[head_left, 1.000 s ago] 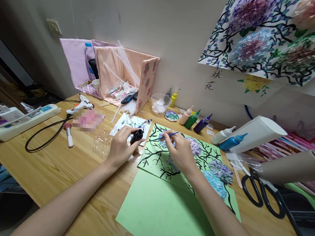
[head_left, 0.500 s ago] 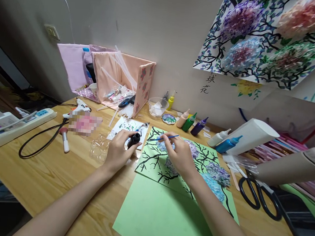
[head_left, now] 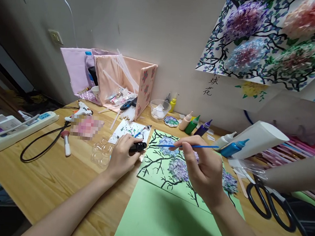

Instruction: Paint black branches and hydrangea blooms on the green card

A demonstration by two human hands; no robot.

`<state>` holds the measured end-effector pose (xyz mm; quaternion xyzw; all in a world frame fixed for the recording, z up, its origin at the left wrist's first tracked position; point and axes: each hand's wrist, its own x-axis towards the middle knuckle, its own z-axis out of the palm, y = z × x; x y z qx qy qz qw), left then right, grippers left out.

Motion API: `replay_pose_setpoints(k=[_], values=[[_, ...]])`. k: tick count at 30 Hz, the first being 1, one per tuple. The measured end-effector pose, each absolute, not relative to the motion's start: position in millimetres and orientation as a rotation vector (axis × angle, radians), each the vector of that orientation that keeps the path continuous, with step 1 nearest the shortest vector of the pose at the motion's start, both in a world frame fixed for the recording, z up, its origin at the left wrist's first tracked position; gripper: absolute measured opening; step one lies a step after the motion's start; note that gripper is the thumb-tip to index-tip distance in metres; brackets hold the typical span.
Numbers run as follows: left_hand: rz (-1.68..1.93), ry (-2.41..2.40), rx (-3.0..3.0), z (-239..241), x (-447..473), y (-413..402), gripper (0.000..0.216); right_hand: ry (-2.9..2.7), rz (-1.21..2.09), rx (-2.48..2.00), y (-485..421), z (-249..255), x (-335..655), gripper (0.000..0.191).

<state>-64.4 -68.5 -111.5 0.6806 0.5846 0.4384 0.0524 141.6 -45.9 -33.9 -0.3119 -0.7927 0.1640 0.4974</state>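
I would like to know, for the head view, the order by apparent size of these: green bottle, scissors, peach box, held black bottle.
1. Peach box
2. Scissors
3. Green bottle and black bottle: unranked, since the left hand covers part of the latter.

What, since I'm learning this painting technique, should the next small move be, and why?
Probably guide the brush tip into the black bottle: the left hand holds the bottle tilted, its neck towards the brush, and the right hand holds the brush with its tip close to that neck.
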Motion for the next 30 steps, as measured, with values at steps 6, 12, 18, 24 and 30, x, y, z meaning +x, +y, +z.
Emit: replay_pose_setpoints(k=[6, 12, 18, 24, 30], values=[[1.292, 1.773, 2.101, -108.3, -60.5, -71.3, 0.025, -2.047, 0.359, -0.666, -43.2, -32.8, 136.8, 0.015], [1.289, 1.789, 2.116, -106.5, -60.5, -71.8, 0.023, -2.12, 0.284, -0.584, -41.1, -31.2, 131.9, 0.015], [1.245, 1.813, 2.127, -108.9, -59.9, -72.4, 0.026, -2.146, 0.306, -0.556, -40.7, -31.5, 131.7, 0.015], [1.243, 1.809, 2.117, -109.8, -60.8, -72.0, 0.026, -2.103, 0.316, -0.538, -39.3, -29.8, 133.7, 0.014], [1.249, 1.788, 2.087, -107.5, -61.7, -72.5, 0.027, -2.087, 0.414, -0.628, -37.2, -31.5, 133.4, 0.015]])
